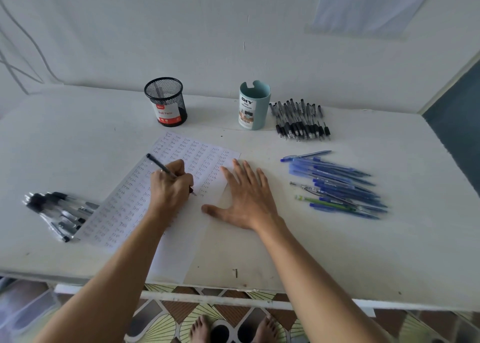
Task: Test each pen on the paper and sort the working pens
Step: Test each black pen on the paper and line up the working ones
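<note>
A sheet of paper (181, 244) covered with rows of handwritten test words lies at the table's front middle. My left hand (170, 189) grips a black pen (155, 162) with its tip on the paper. My right hand (246, 197) rests flat with fingers spread on the paper's right edge. A pile of black pens (58, 213) lies left of the paper. Another pile of black pens (301, 119) lies at the back right. Several blue pens (337, 184) lie to the right of my right hand.
A black mesh pen cup (166, 101) and a teal desk organizer cup (253, 106) stand at the back of the white table (337, 252), near the wall. The table's front edge runs just above my bare feet and a patterned tile floor.
</note>
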`<state>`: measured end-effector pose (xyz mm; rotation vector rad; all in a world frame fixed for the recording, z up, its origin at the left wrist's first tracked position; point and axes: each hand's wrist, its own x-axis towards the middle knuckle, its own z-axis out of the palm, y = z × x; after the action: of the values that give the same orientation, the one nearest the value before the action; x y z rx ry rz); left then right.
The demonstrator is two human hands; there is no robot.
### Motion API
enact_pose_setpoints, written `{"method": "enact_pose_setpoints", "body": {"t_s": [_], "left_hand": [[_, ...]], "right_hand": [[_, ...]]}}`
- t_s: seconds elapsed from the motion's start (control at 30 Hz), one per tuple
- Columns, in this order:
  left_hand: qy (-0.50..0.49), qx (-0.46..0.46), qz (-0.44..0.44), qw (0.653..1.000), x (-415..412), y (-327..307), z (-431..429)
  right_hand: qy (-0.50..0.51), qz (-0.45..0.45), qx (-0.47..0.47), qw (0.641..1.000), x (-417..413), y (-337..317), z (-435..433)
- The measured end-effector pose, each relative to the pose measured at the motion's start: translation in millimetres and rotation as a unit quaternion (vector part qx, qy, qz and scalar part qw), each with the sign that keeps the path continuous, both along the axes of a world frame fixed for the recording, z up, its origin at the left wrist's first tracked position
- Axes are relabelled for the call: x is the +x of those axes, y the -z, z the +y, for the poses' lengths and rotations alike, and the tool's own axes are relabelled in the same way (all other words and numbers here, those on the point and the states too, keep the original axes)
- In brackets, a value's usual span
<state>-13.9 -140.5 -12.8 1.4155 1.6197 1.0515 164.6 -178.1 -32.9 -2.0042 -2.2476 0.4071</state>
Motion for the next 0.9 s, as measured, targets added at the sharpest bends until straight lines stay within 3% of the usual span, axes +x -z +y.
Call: {"method": "enact_pose_setpoints", "body": {"t_s": [0.4, 0.73, 0.9], "left_hand": [[0.02, 0.02, 0.085, 0.996, 3.1, 3.3, -1.2], [0.029, 0.019, 0.047, 0.998, 2.2, 5.2, 0.0], [0.031, 0.024, 0.078, 0.996, 4.4, 3.3, -0.8]], "right_hand": [[-0.002, 0.003, 0.009, 1.0, 0.8, 0.5, 0.2], [-0.018, -0.002, -0.003, 1.0, 2.1, 1.3, -1.5], [-0.021, -0.001, -0.005, 1.0, 2.7, 1.1, -0.9]]}}
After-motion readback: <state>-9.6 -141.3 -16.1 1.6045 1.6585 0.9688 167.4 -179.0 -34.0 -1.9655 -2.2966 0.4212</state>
